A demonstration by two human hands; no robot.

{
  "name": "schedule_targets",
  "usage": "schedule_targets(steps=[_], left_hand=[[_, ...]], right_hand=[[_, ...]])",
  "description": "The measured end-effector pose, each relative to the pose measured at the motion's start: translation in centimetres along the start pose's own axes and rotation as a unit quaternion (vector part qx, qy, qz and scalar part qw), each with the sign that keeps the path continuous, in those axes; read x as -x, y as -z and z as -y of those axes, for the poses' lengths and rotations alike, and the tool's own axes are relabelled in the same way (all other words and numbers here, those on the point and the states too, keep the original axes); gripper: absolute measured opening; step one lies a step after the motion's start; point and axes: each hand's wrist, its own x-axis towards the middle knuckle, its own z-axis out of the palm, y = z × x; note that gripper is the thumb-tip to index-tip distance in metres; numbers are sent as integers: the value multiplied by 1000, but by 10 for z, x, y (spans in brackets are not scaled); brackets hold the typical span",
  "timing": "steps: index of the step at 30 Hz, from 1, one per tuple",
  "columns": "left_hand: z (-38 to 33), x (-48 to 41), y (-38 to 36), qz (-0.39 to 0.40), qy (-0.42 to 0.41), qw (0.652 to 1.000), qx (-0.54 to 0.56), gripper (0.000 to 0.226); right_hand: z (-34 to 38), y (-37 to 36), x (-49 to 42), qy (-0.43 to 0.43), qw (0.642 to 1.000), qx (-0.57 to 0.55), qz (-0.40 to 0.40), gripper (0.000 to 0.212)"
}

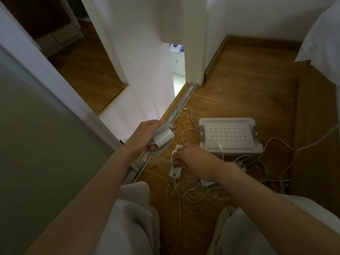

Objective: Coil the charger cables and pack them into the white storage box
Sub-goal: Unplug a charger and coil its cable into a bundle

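Left hand: the left hand (145, 134), left of centre in the frame, was closed around a coiled cable (165, 128) with its white charger brick (162, 140) pressed against the loops.
Right hand: the right hand (193, 159), lower centre, had its fingers curled and appeared to pinch the cable tail (162, 159) running from the coil, directly over a white power strip (174, 172).
Handling: the cable looked light, limp and springy, so the loops would likely loosen unless they were held across the bundle. The brick was the stiff, heavier part and the better place to take hold (the plug prongs stuck out at the top).
Remaining cables: the loose cables (193, 195) lay tangled on the floor at lower centre and lower right, and would probably snag if pulled hard.
Box: the white storage box (235, 153) sat right of centre, just beyond the right hand. Its perforated surface faced up, with one cable end lying on it.
Surface: the wooden floor (248, 89) was smooth and hard.
Room: a sliding-door track (182, 102) ran diagonally through the centre, with a white wall (143, 61) above it and pale bedding (323, 34) at upper right.
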Motion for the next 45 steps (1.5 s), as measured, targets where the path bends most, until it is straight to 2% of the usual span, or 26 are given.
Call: schedule_targets(steps=[4,8,10,12,15,17,20,23,25,27,30,34,37,40,45], left_hand=[[-7,1,-5,-11,5,999,44,29],[-11,2,-3,-56,5,997,48,31],[-11,3,4,-76,8,995,60,30],[-11,5,9,-66,20,992,110,31],[-14,8,2,-32,13,977,209,33],[-18,6,-12,-34,11,963,266,32],[-24,4,-31,-50,19,948,314,30],[-27,3,-32,-13,8,936,352,33],[-27,2,-26,8,-1,936,351,35],[-26,2,-18,-2,-5,952,307,34],[-22,0,-11,-39,-12,982,182,28],[-14,-5,-11,14,-27,999,30,26],[-4,-7,-14,52,-42,995,-74,19],[8,-9,-10,3,-76,971,-228,17],[21,-18,-8,7,-82,960,-267,35]], right_hand=[[0,-2,-3,-33,999,28,4,42],[-23,-3,-1,-98,988,116,26,26],[-38,-3,2,-145,988,45,40,23],[-42,-1,4,-163,983,-81,-3,26],[-17,2,3,-116,943,-293,-102,52],[10,1,-1,-55,911,-391,-119,61],[27,-12,-14,-1,891,-431,-142,43],[25,-7,-14,-36,873,-468,-135,8],[18,2,-10,-49,883,-449,-126,25],[6,9,-4,-43,912,-392,-110,26],[-12,14,2,-66,947,-300,-94,30],[-27,22,8,-73,988,-82,-105,28],[-38,25,12,-98,988,36,-115,23],[-48,34,18,-165,977,-8,-139,25],[-42,37,17,-196,950,-138,-199,39]])
